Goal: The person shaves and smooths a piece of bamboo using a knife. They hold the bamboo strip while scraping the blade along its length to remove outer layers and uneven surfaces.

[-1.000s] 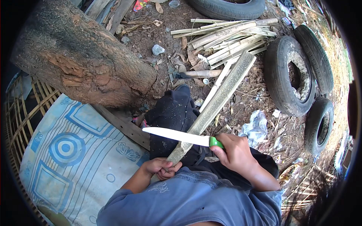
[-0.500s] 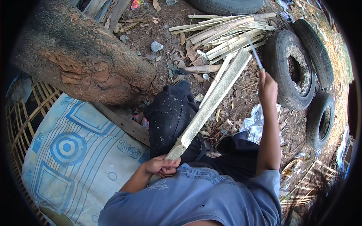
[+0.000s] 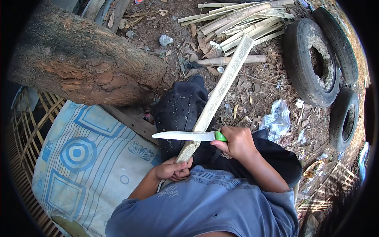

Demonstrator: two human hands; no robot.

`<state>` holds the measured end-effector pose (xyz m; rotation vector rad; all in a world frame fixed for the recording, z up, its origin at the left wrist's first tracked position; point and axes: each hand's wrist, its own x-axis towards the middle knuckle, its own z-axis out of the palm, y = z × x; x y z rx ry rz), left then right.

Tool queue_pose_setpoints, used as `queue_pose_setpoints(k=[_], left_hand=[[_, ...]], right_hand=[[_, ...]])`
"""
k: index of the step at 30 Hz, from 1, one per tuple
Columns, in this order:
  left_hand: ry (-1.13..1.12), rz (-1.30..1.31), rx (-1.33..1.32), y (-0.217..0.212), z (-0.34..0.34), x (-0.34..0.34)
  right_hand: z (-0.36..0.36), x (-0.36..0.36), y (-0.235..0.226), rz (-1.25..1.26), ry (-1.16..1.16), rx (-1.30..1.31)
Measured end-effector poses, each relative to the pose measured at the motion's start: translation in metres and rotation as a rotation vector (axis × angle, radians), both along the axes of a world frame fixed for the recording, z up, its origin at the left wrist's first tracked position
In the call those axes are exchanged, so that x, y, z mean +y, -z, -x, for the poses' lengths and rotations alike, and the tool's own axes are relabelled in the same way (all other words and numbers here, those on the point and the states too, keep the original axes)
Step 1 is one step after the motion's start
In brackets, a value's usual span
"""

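Observation:
My left hand (image 3: 171,170) grips the near end of a long pale bamboo slat (image 3: 221,89) that slants away over my dark trouser leg (image 3: 179,114) toward the ground. My right hand (image 3: 237,142) holds a knife (image 3: 185,136) by its green handle. The white blade lies flat across the slat close to my left hand, pointing to my left.
A thick tree trunk (image 3: 83,65) lies at upper left. A blue patterned cloth (image 3: 87,158) covers the bamboo bench (image 3: 29,130) I sit on. Split bamboo strips (image 3: 241,17) are piled ahead, and old tyres (image 3: 316,59) stand at right. A crumpled plastic bag (image 3: 278,118) lies on the dirt.
My right hand, which had swung the knife far out along the slat half a second ago, has come back with the blade across the slat near my left hand.

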<state>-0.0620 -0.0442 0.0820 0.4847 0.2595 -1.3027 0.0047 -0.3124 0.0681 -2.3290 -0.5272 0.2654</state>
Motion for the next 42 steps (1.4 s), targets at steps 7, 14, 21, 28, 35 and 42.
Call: queue_pose_setpoints(k=[7,14,21,28,35,42], left_hand=[[-0.012,-0.066,-0.057,-0.007,-0.004,-0.003],[0.008,-0.162,-0.101,-0.014,-0.006,-0.007],[0.001,-0.152,-0.111,-0.009,0.009,0.006],[-0.052,-0.021,0.010,-0.007,-0.003,-0.001],[0.013,-0.078,-0.033,-0.008,-0.004,-0.006],[0.010,-0.203,-0.072,-0.017,-0.002,-0.005]], right_hand=[[-0.035,-0.005,0.034,0.009,-0.088,-0.360],[-0.034,-0.013,0.032,0.110,0.026,-0.417],[-0.083,-0.157,0.047,0.208,0.926,-0.348],[-0.074,-0.229,-0.064,0.042,0.904,-0.420],[-0.010,-0.009,-0.021,-0.101,0.133,0.008],[-0.033,0.001,0.031,0.028,0.012,-0.192]])
